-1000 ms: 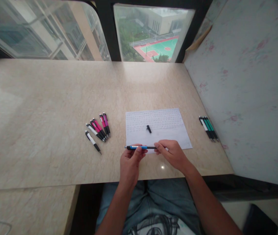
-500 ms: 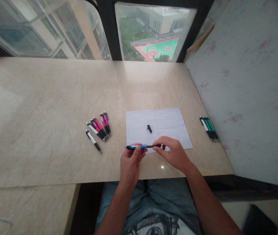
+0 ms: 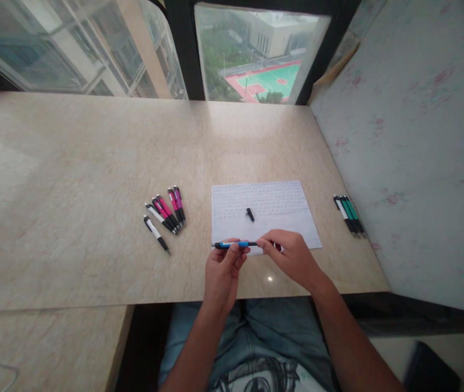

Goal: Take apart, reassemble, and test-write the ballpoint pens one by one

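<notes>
Above the near edge of the paper I hold a blue and black pen [image 3: 236,245] level. My left hand [image 3: 221,277] is closed around its blue barrel, thumb on top. The fingers of my right hand [image 3: 291,253] pinch the thin dark end at the right, and that tip is hidden by them. A small black tapered piece [image 3: 250,214], like a pen's grip section, lies on the written white paper [image 3: 232,204] just beyond my hands.
Left of the paper lie several white, pink and purple pens [image 3: 169,212], with one white pen [image 3: 156,235] slightly apart. White and green pens [image 3: 349,215] lie along the right wall [image 3: 411,163]. The marble-patterned tabletop [image 3: 105,163] reaches to the window.
My left hand has moved slightly right with the pen, closer to my right hand. Less of the pen's dark end shows between them.
</notes>
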`<action>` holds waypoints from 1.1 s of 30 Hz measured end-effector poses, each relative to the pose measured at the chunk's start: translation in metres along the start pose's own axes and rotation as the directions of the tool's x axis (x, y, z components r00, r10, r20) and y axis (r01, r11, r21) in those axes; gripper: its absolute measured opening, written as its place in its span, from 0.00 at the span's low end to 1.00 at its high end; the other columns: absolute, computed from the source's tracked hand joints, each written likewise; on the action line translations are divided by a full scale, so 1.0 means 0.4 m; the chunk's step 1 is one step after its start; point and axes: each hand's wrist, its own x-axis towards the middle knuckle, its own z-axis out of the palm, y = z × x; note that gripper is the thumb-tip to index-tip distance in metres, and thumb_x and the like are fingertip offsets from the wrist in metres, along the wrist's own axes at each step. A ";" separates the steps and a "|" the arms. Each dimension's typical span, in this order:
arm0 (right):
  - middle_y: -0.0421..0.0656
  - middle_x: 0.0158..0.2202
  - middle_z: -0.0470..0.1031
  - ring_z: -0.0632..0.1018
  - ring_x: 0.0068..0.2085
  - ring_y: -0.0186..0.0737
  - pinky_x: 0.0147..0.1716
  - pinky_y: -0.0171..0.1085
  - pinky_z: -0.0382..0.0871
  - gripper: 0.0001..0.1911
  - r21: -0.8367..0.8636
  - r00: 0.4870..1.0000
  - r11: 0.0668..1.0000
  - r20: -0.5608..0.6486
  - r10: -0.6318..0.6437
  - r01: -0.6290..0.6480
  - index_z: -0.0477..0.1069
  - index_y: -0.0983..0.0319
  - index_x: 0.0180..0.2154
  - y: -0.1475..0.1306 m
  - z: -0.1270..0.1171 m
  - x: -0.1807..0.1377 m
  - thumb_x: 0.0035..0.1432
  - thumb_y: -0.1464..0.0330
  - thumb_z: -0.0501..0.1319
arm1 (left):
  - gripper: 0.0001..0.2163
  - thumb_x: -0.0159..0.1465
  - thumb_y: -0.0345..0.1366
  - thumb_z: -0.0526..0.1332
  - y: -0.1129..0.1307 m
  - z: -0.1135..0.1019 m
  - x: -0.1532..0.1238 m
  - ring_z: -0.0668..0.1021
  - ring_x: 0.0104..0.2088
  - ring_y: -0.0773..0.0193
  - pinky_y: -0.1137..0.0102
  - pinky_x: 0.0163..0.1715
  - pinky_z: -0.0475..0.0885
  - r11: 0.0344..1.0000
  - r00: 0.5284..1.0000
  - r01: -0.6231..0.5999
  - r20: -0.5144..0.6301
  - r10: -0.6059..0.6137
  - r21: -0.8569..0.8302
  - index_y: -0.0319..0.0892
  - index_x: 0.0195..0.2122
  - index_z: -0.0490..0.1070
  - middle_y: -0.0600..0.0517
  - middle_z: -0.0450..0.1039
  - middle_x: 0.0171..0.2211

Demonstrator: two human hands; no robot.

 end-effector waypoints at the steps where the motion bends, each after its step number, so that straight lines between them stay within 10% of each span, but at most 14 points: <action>1: 0.41 0.27 0.76 0.74 0.28 0.35 0.29 0.36 0.68 0.09 0.005 1.000 1.000 -0.014 -0.025 0.025 0.75 0.61 0.33 0.000 -0.001 0.001 0.64 0.67 0.59 | 0.13 0.51 0.36 0.74 0.000 -0.001 0.001 0.82 0.30 0.68 0.79 0.30 0.75 1.000 1.000 0.000 -0.003 0.000 -0.006 0.37 0.35 0.77 0.50 0.80 0.31; 8: 0.44 0.35 0.76 0.76 0.37 0.38 0.29 0.34 0.71 0.07 0.060 0.973 0.982 -0.157 -0.168 0.179 0.75 0.59 0.37 -0.011 -0.024 -0.001 0.61 0.74 0.60 | 0.11 0.51 0.34 0.74 0.002 -0.004 0.012 0.82 0.29 0.69 0.79 0.29 0.76 0.990 0.997 0.065 -0.029 -0.069 -0.123 0.37 0.33 0.76 0.50 0.81 0.31; 18: 0.42 0.34 0.78 0.77 0.33 0.37 0.32 0.36 0.73 0.04 0.052 0.960 0.998 -0.277 -0.028 0.044 0.75 0.58 0.38 0.024 -0.082 -0.029 0.59 0.70 0.63 | 0.05 0.57 0.30 0.69 0.013 -0.014 0.020 0.81 0.28 0.70 0.81 0.28 0.77 0.970 0.996 0.075 -0.031 -0.084 -0.233 0.37 0.34 0.76 0.50 0.80 0.31; 23: 0.46 0.38 0.81 0.80 0.37 0.42 0.31 0.38 0.75 0.09 0.033 0.904 0.985 -0.394 0.168 -0.169 0.77 0.60 0.41 0.092 -0.024 -0.010 0.62 0.66 0.59 | 0.05 0.57 0.30 0.70 0.021 -0.020 0.025 0.82 0.29 0.69 0.80 0.28 0.77 0.971 0.996 0.056 -0.053 -0.070 -0.232 0.36 0.34 0.76 0.49 0.80 0.31; 33: 0.51 0.43 0.80 0.78 0.42 0.46 0.45 0.45 0.71 0.15 -0.320 0.935 0.932 -0.352 0.050 -0.170 0.76 0.63 0.47 0.109 0.095 0.092 0.65 0.67 0.55 | 0.08 0.55 0.32 0.71 0.026 -0.029 0.025 0.82 0.29 0.70 0.81 0.29 0.77 0.984 0.998 0.029 -0.041 -0.037 -0.176 0.37 0.34 0.76 0.50 0.81 0.32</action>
